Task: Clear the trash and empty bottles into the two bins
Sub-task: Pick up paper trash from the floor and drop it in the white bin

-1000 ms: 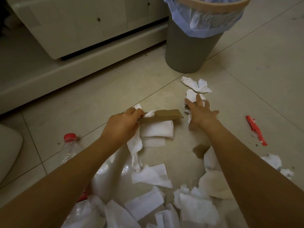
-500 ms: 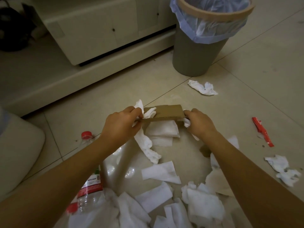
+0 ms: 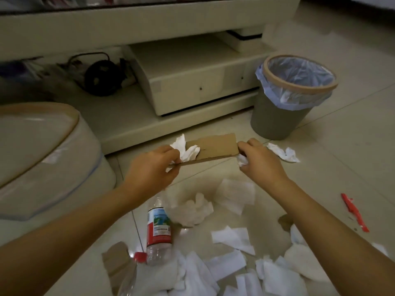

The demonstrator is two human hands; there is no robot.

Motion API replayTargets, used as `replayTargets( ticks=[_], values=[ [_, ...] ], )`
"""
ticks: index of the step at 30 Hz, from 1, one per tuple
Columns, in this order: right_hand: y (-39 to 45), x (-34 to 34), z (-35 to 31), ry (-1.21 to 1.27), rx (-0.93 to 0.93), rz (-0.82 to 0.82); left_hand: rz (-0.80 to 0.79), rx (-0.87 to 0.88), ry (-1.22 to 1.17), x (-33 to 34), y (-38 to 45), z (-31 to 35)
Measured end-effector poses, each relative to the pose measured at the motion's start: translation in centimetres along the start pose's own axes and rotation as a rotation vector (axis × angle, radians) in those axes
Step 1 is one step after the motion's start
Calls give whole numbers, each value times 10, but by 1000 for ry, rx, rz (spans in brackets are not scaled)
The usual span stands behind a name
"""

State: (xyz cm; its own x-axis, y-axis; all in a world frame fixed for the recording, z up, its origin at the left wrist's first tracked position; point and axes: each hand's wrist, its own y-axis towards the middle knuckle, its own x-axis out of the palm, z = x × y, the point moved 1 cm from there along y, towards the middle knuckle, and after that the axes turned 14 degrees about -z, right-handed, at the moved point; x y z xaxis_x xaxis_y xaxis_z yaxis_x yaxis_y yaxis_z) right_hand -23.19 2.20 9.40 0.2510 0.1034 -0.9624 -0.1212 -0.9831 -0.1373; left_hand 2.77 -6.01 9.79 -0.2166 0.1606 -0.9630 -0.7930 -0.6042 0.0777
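Head view: the left hand pinches a flat brown cardboard strip and crumpled white tissue; the right hand pinches the strip's other end, above glossy floor tiles. A round grey bin, blue-lined, stands beyond; contents unclear.

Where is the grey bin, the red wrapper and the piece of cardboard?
grey bin [image 3: 277, 120]: head view, on its grey side wall.
red wrapper [image 3: 353, 211]: head view, middle of the strip.
piece of cardboard [image 3: 215, 147]: head view, bare brown middle between the hands.
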Motion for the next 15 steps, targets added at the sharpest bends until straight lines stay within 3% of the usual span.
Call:
replayTargets(
  ticks=[8, 15],
  values=[
    [20, -44, -101, -30, -181, 86, 96, 54, 307, -104, -71, -43],
    [45, -58, -215, -42, -347, 122, 168, -116, 491, -165, -159, -99]
  ],
)
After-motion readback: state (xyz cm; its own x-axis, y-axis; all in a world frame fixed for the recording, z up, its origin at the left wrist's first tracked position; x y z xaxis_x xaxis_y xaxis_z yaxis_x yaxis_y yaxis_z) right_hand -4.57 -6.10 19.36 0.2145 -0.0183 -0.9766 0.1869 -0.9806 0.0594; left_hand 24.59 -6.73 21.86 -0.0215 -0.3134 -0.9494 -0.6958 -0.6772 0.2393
